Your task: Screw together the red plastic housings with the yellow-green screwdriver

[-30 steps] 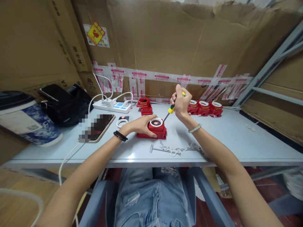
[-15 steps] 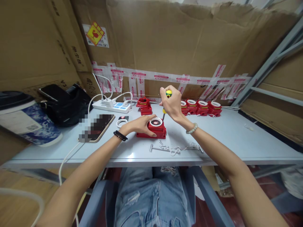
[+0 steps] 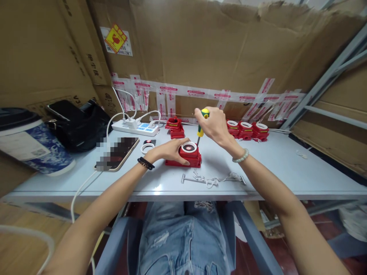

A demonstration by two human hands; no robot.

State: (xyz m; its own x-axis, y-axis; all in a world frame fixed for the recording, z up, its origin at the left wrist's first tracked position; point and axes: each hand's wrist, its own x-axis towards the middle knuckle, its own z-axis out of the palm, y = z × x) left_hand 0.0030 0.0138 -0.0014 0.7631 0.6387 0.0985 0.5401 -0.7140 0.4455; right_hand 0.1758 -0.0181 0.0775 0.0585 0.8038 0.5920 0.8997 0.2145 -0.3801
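Red housing on the table is gripped by the left hand while the right hand clasps an upright screwdriver at its rim.

Head camera: looking forward and down, sitting near, facing table and far cardboard wall.

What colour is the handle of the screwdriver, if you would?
Yellow and green screwdriver handle, seen in the head view, gripped by the right hand.

no legible text, box label blurred
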